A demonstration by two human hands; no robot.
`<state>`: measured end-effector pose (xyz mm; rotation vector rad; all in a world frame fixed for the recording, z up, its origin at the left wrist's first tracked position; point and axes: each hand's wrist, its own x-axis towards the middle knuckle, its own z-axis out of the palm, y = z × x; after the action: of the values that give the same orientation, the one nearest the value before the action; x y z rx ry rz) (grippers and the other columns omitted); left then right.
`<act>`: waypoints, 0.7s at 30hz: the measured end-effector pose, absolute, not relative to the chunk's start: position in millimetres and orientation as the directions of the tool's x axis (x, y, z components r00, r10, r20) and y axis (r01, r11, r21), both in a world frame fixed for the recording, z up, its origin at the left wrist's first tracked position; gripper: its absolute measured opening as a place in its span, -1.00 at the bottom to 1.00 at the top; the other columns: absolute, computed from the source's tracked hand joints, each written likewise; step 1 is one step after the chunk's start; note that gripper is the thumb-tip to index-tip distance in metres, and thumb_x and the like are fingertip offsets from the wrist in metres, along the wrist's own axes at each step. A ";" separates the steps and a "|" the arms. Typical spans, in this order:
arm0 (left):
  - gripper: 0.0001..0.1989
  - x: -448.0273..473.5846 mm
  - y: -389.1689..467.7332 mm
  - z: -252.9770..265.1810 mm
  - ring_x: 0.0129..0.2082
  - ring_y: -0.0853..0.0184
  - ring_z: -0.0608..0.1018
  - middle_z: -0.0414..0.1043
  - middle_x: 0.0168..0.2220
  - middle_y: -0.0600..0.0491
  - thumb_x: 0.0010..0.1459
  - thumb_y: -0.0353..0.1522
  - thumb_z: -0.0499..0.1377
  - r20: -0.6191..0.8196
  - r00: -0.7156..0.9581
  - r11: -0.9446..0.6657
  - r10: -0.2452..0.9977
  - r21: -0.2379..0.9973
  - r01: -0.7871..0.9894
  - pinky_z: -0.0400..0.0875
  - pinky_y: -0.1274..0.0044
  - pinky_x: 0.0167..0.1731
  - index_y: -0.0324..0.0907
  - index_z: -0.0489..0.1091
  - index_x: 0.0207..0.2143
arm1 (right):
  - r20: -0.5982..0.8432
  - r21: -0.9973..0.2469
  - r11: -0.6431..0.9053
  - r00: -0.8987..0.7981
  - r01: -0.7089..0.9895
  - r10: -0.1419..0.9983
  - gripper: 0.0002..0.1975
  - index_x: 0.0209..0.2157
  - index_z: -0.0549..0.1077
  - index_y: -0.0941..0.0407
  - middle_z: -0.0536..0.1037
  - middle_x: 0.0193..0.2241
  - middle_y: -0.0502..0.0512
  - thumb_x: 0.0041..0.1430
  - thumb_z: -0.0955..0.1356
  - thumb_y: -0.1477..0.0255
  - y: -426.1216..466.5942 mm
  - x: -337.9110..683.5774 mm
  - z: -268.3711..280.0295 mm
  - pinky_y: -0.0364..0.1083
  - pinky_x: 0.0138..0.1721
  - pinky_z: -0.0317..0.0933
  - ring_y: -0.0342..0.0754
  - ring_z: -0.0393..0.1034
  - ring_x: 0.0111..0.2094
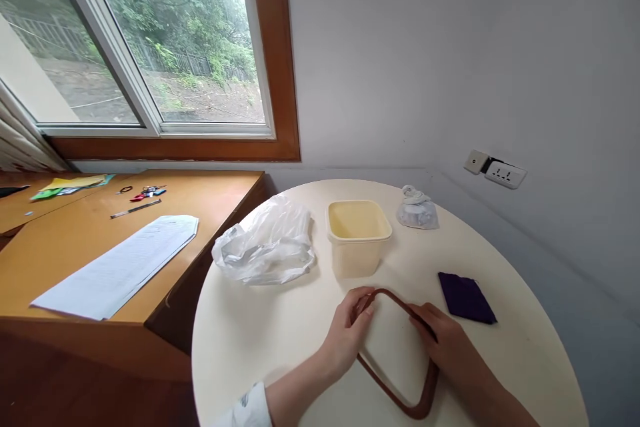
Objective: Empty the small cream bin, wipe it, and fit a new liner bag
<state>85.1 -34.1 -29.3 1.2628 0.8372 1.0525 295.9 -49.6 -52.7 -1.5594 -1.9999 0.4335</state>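
Observation:
A brown rounded-square ring, open in the middle, is tilted above the round white table. My left hand grips its upper left corner between thumb and fingers. My right hand is closed round its right side, and part of the ring is hidden behind these fingers. Just beyond my hands stands a cream-yellow plastic bin, upright with its top open. A crumpled white plastic bag lies left of the bin. To the right of my right hand is a folded dark purple cloth, lying flat.
A small knotted clear bag with pale contents sits at the table's back right. On the left, a wooden desk holds paper sheets, a pen and keys. The wall with a socket rises behind the table.

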 end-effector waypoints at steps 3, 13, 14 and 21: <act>-0.70 80.6 -32.0 -25.5 -0.03 0.20 0.37 0.37 -0.10 -0.07 0.14 -0.22 0.06 0.145 0.276 -0.125 0.950 0.988 -0.089 0.22 0.40 0.01 -0.18 0.35 -0.14 | 0.307 -0.548 0.217 -0.047 0.808 0.951 -0.69 -0.23 0.43 0.09 0.50 -0.33 0.13 0.16 0.17 0.26 -38.3 333.5 -50.9 -0.07 -0.27 0.29 0.00 0.42 -0.30; -0.79 65.2 -26.5 -17.9 -0.26 0.26 0.41 0.37 -0.35 0.00 0.17 -0.25 0.02 0.252 0.109 -0.258 0.962 0.965 0.049 0.26 0.50 -0.23 -0.18 0.35 -0.36 | 0.193 -0.341 -0.186 0.262 0.922 0.946 -0.64 -0.33 0.49 0.13 0.54 -0.41 0.20 0.07 0.14 0.28 -1.6 430.8 -63.5 0.01 -0.37 0.27 0.10 0.43 -0.38; -0.80 62.8 -26.7 -16.8 -0.25 0.26 0.41 0.37 -0.35 0.00 0.17 -0.26 0.01 0.254 0.105 -0.261 0.962 0.964 0.057 0.26 0.50 -0.23 -0.18 0.35 -0.35 | 0.187 -0.316 -0.190 0.257 0.930 0.948 -0.63 -0.34 0.49 0.14 0.54 -0.41 0.21 0.07 0.14 0.29 -2.6 430.6 -66.2 0.02 -0.36 0.27 0.10 0.43 -0.38; -0.81 22.1 -26.7 5.9 -0.17 0.25 0.40 0.35 -0.27 -0.02 0.20 -0.31 -0.06 0.380 0.130 -0.401 0.916 0.871 0.284 0.29 0.48 -0.18 -0.14 0.33 -0.29 | 0.320 -0.274 -0.233 0.317 0.933 0.893 -0.54 -0.16 0.43 0.21 0.47 -0.23 0.26 0.12 0.12 0.21 -19.3 424.8 -59.9 0.05 -0.25 0.26 0.15 0.35 -0.16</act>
<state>22.1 -26.7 5.9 1.7821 1.1595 1.2850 424.8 -19.3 -59.9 -2.1788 -1.6197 -0.1331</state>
